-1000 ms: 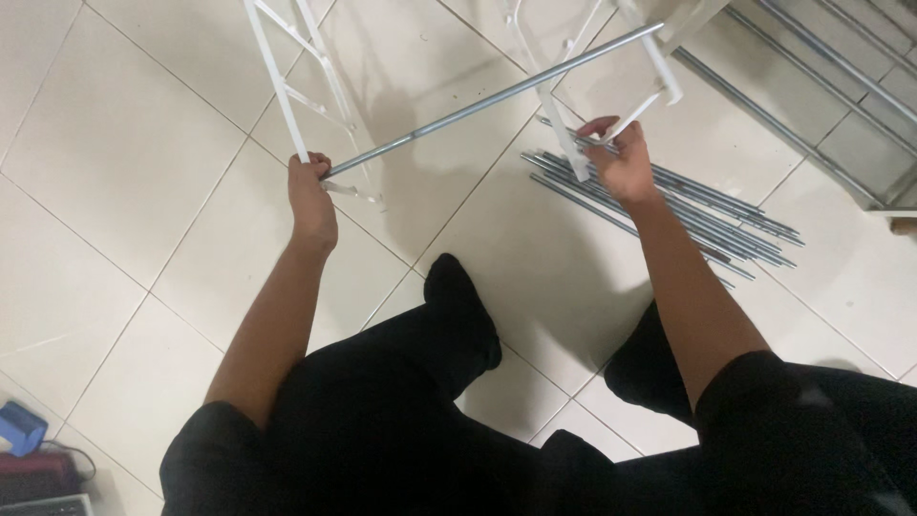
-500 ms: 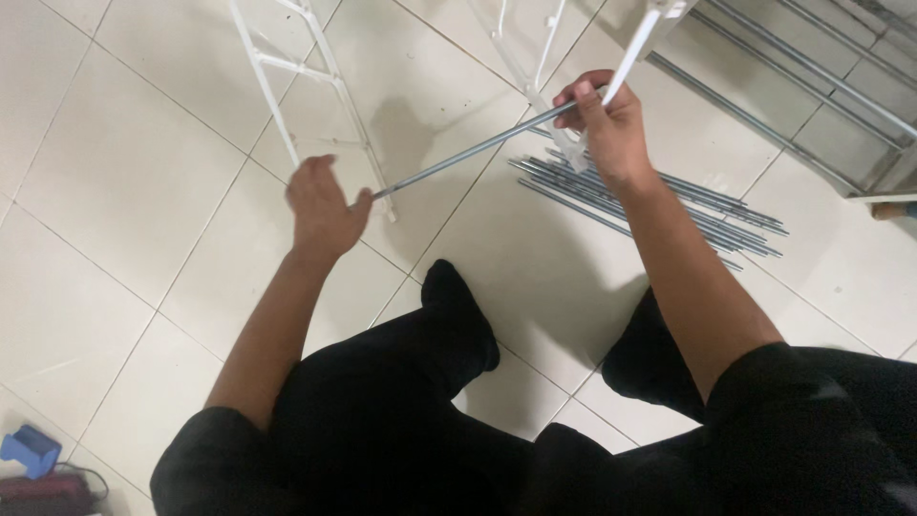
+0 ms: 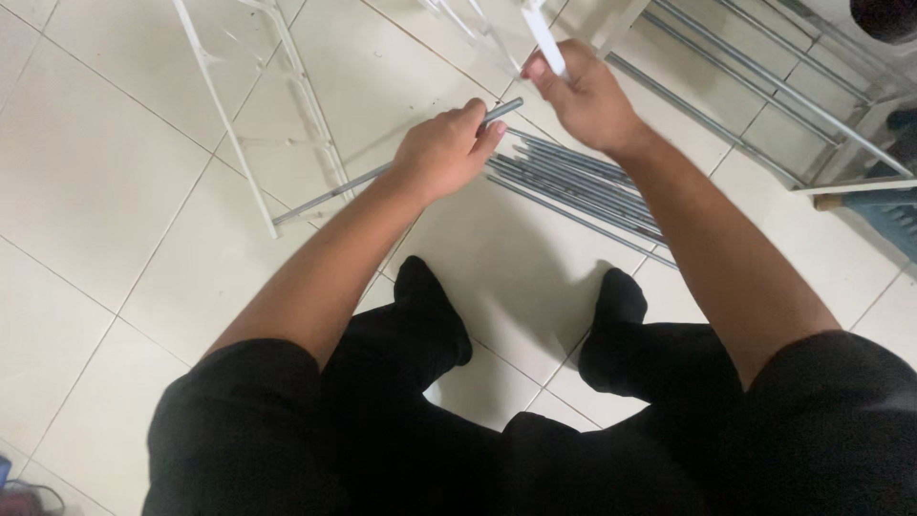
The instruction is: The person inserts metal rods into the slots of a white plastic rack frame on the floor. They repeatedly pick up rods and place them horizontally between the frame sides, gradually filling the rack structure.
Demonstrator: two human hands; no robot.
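Grey metal fills the left hand (image 3: 441,153), which is closed around 1 thin steel rod (image 3: 330,193) near its upper end, the rod slanting down to the left over the tiled floor (image 3: 105,172). The right hand (image 3: 585,100) pinches the end of a white plastic frame piece (image 3: 542,33) between thumb and fingers, just beside the rod's tip. Judging by this, the step in hand is bringing rod end and white piece together; the next move calls for lining the tip up squarely with the piece while both grips stay firm. Under the right forearm lies a bundle of spare rods (image 3: 583,196) on the floor, a white side frame (image 3: 258,115) lies to the left, and an assembled rack section (image 3: 764,86) sits at upper right.
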